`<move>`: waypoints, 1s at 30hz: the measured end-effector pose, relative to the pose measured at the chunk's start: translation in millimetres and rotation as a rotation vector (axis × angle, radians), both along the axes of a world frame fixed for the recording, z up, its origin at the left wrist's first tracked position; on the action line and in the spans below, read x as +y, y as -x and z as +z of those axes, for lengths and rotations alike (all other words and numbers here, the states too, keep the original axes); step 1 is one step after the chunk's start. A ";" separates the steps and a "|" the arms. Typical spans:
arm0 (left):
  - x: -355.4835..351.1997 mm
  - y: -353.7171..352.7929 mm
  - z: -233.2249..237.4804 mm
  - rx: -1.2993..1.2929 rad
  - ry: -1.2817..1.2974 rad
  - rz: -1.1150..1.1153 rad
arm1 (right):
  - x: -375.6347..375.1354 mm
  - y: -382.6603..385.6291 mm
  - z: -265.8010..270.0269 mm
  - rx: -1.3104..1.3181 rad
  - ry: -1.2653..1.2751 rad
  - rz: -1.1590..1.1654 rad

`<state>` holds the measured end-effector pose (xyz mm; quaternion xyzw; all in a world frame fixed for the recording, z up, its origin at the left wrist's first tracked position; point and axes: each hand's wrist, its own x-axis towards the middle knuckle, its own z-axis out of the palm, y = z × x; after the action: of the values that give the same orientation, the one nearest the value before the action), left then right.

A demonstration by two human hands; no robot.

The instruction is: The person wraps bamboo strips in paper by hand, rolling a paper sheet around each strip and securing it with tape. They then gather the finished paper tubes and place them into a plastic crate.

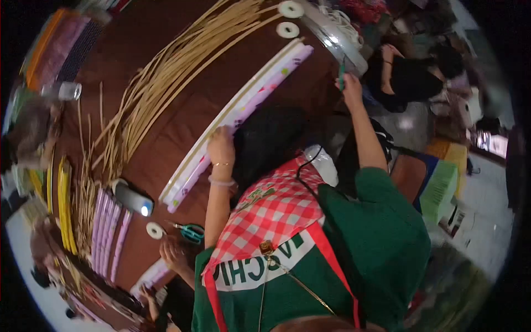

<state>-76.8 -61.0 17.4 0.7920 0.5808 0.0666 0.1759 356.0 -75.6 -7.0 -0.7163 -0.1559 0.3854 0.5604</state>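
My left hand (pixel 221 146) lies closed over a long sheet of lilac-and-white patterned wrap (pixel 185 185), near its middle. A thin tan strip (pixel 243 97) runs lengthwise along this wrap, under or beside my fingers. Off to the right, my right hand (pixel 350 91) is raised and closed on a slim green tool (pixel 342 74); its exact kind is hard to make out. This hand is apart from the wrap, near the table's right edge.
Long tan strips (pixel 166 72) spread across the brown-covered table. White tape rolls (pixel 287 30), teal-handled scissors (pixel 192 232), a phone (pixel 133 198) and lilac wrapped strips (pixel 105 235) lie about. A co-worker's hand (pixel 174 254) works at lower left; another person (pixel 409 77) sits at right.
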 end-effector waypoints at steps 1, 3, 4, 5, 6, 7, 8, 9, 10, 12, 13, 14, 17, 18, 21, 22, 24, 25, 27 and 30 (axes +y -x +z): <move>-0.1 -0.4 2.2 -0.012 -0.024 0.004 | -3.2 2.9 -0.6 0.335 -0.185 -0.006; -2.2 -1.5 -3.7 -0.020 -0.063 0.029 | -2.3 44.7 47.6 0.583 -0.291 0.141; -3.4 -3.5 -8.2 -0.017 -0.081 0.039 | 0.1 58.8 55.8 0.532 -0.171 0.248; -4.2 -6.9 -7.0 -0.002 -0.061 0.056 | 3.3 70.5 65.5 0.468 -0.064 0.350; -5.6 -8.0 -5.3 0.009 -0.036 0.066 | 5.8 90.7 70.5 0.093 0.159 0.445; -6.0 -8.8 -3.0 0.013 -0.041 0.062 | 13.3 107.2 77.3 -0.363 0.133 0.727; -7.5 -9.6 -5.5 0.017 -0.030 0.076 | 19.6 121.0 83.8 -0.829 0.086 0.988; -8.9 -10.8 -8.2 0.034 -0.094 0.066 | 26.0 133.9 86.7 -0.947 0.018 1.055; -9.5 -11.8 -10.0 0.048 -0.161 0.054 | 34.3 148.5 97.0 -0.980 0.156 1.148; -10.7 -14.6 -8.1 0.092 -0.144 0.054 | 51.1 164.2 112.5 -1.041 0.322 1.312; -10.1 -15.2 -5.7 0.108 -0.124 0.052 | 58.7 162.9 111.8 -1.046 0.323 1.319; -9.8 -15.5 -4.7 0.124 -0.104 0.052 | 67.0 162.1 110.1 -1.115 0.344 1.418; -10.9 -15.8 -10.0 0.087 -0.162 0.073 | 83.9 163.2 108.4 -1.206 0.381 1.567; -11.2 -15.5 -11.6 0.088 -0.161 0.078 | 87.8 163.8 107.6 -1.228 0.400 1.605; -10.5 -16.5 -11.4 0.076 -0.134 0.081 | 93.9 165.0 104.3 -1.265 0.362 1.643; -10.4 -16.2 -10.7 0.077 -0.139 0.075 | 95.6 166.1 104.3 -1.266 0.367 1.643; -9.4 -16.1 -9.0 0.077 -0.145 0.066 | 101.2 170.4 103.5 -1.201 0.408 1.684; -8.9 -15.7 -3.4 0.072 -0.111 0.068 | 104.4 171.6 102.0 -1.201 0.411 1.681; -8.9 -15.7 -2.2 0.064 -0.081 0.065 | 110.7 172.1 99.7 -1.106 0.479 1.753; -9.6 -15.7 -6.4 0.038 -0.145 0.072 | 116.3 171.0 102.0 -1.046 0.475 1.786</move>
<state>-61.1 -70.6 11.0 0.7823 0.6058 0.0998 0.1047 185.0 40.7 95.0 -0.5097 -0.7679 0.3218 -0.2169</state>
